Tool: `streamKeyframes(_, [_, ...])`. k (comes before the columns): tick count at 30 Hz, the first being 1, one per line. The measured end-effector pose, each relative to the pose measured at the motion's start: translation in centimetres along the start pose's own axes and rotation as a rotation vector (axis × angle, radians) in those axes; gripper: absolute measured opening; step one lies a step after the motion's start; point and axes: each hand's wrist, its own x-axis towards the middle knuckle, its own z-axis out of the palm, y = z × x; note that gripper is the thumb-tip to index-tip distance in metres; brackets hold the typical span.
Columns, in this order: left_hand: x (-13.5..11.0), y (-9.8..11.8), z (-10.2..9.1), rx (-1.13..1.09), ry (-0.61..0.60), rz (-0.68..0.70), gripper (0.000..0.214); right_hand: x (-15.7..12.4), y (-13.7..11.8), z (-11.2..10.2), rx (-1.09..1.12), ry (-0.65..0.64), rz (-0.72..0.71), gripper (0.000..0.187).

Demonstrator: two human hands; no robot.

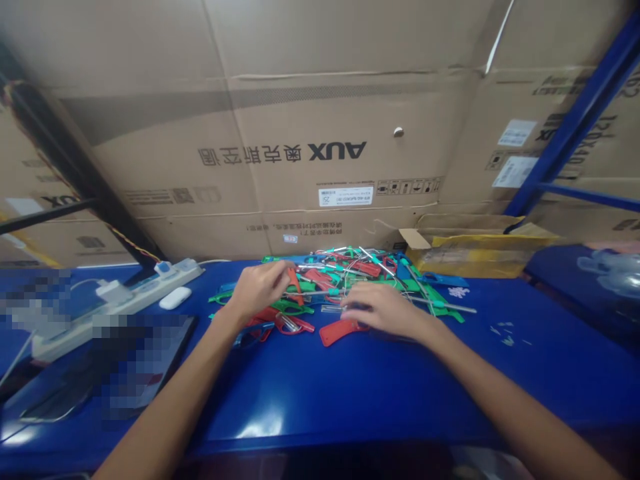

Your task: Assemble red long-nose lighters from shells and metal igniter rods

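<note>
My left hand (260,287) sits at the near left edge of the pile, fingers curled in and pinched together on a small red piece (294,280) that sticks out past the fingertips. My right hand (385,308) lies palm down just beside it, fingers spread flat over the parts; from here I cannot tell whether it grips anything under the palm. A thin metal rod (316,292) runs between the two hands, and a red handle (340,331) lies on the table touching the near side of my right hand. Both hands work at the front of a tangled pile of plastic handles (350,270) in red, green and blue, with more metal rods poking out of it. The pile rests on the blue table (350,393). Beyond it to the right stands an open yellow box (465,259), and a few pale scraps (505,331) lie on the table near my right forearm. To the left I see a white power strip (125,297), a small white oval object (175,298) and a dark tablet (75,393). Large cardboard cartons (300,120) fill the background, with a blue rack post (575,120) at the right.
</note>
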Motion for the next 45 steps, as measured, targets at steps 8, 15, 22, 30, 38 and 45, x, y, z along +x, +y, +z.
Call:
streamKeyframes(8, [0.4, -1.8, 1.2, 0.009, -0.106, 0.11, 0.041, -0.1, -0.5, 2.6, -0.03, -0.224, -0.037, 0.036])
streamKeyframes(15, [-0.6, -2.1, 3.4, -0.112, -0.359, 0.173, 0.06, -0.1, 0.6, 2.3, -0.012, -0.153, -0.006, 0.034])
streamKeyframes(22, [0.0, -2.4, 2.3, -0.073, -0.261, 0.133, 0.031, 0.4, 0.3, 2.0, 0.068, 0.051, 0.0, 0.027])
streamKeyframes(30, [0.2, -2.1, 1.4, 0.022, -0.083, 0.117, 0.021, 0.5, 1.5, 1.4, 0.018, 0.428, 0.098, 0.025])
streamKeyframes(38, [0.8, -0.1, -0.3, -0.11, 0.377, -0.131, 0.018, 0.4, 2.4, 0.9, -0.018, 0.494, 0.109, 0.026])
streamKeyframes(45, [1.2, 5.0, 0.9, -0.449, 0.125, -0.008, 0.025, 0.6, 0.6, 2.1, 0.077, 0.295, -0.007, 0.044])
